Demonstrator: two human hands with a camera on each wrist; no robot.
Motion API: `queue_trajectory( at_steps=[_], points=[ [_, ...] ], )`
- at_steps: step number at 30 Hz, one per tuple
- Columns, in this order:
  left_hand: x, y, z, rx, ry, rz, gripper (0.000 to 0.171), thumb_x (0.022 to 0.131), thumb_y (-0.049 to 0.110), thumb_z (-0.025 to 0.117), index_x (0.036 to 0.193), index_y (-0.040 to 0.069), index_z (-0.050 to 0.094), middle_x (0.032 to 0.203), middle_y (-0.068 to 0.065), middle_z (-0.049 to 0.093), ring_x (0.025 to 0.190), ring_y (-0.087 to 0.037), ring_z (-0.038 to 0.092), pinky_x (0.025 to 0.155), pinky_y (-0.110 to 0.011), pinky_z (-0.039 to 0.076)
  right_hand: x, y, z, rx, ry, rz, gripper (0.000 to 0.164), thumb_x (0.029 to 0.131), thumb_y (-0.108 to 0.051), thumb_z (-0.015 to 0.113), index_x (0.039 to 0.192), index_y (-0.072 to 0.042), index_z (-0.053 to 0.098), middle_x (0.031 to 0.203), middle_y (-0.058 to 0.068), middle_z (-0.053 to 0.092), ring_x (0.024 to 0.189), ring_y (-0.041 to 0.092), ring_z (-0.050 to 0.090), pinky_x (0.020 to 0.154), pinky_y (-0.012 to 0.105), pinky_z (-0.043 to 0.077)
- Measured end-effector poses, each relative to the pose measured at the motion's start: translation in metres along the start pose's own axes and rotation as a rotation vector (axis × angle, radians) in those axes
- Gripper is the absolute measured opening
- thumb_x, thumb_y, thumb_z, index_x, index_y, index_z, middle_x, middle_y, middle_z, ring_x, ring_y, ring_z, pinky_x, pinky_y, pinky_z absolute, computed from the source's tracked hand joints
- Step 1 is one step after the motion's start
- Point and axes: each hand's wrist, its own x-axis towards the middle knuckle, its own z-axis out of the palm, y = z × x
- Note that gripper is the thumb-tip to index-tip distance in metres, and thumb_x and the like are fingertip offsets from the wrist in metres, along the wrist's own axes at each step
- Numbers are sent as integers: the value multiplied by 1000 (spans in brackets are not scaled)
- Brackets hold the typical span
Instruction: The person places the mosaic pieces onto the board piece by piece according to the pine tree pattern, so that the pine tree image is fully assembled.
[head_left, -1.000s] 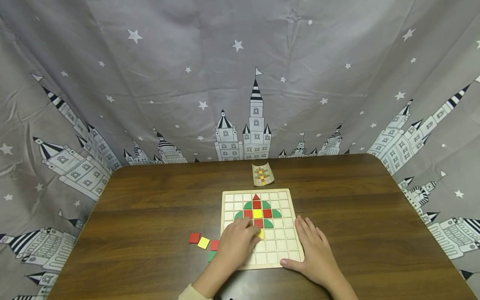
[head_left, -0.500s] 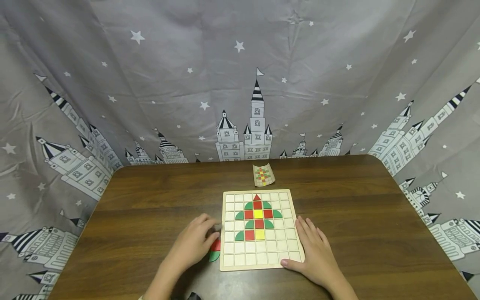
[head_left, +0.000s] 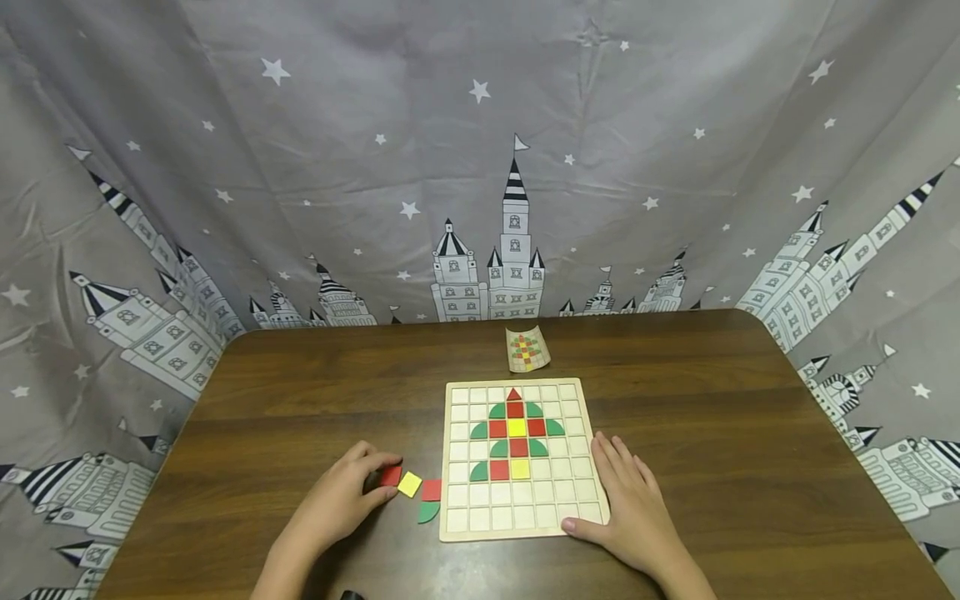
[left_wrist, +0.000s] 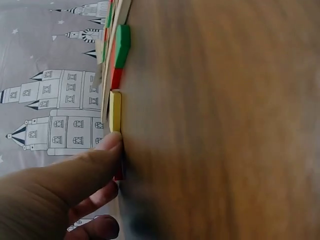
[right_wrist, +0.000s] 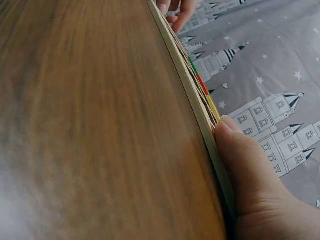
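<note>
My left hand has its thumb and index finger on opposite edges of a red square tile lying on the table, left of the board. In the left wrist view the thumb covers most of that tile. Close beside it lies a yellow square tile. My right hand rests along the right edge of the wooden grid board, fingers straight, thumb at the near corner. On the board, red, yellow and green pieces form a tree-like pattern under a red triangle.
Another red square tile and a green quarter-round tile lie against the board's left edge. Behind the board stands a small curled pattern card. A grey castle-print curtain hangs past the table's far edge.
My left hand has moved left off the board to the loose red tile. A green quarter-round and a red square now show on the board where the hand was. My right hand stays put.
</note>
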Motion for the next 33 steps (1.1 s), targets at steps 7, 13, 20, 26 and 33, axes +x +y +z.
queue_trajectory(
  at_steps=[7,13,20,26,33],
  points=[
    [4,-2,7,14,70,27,19,83,20,80,100,20,72,99,7,60,87,-8,56,80,-35,52,1,1,0,-9,4,-9,121,69,-84,64,157,-10,27,165,6,25,151,31,22,116,54,18],
    [7,-2,11,60,99,42,21,87,21,76,105,14,69,103,2,60,93,-13,60,84,-38,54,1,0,0,-5,-2,-4,121,69,-84,63,157,-10,27,165,6,25,151,32,22,116,54,18],
    [10,15,14,27,153,89,21,90,21,74,107,11,69,102,2,62,91,-11,60,81,-35,54,1,0,-1,3,-9,5,122,69,-85,62,158,-10,26,165,6,24,152,32,21,116,54,17],
    [13,46,28,18,156,176,22,88,28,75,105,15,70,99,9,61,84,-5,56,74,-26,52,1,0,-1,4,-5,7,122,69,-86,61,158,-10,26,165,6,25,152,32,21,116,55,17],
    [22,90,49,56,108,312,23,91,32,72,105,14,70,99,7,63,85,-7,57,77,-28,52,0,0,-1,-3,-8,5,122,69,-85,62,157,-9,27,164,7,26,151,32,22,116,55,18]
  ],
)
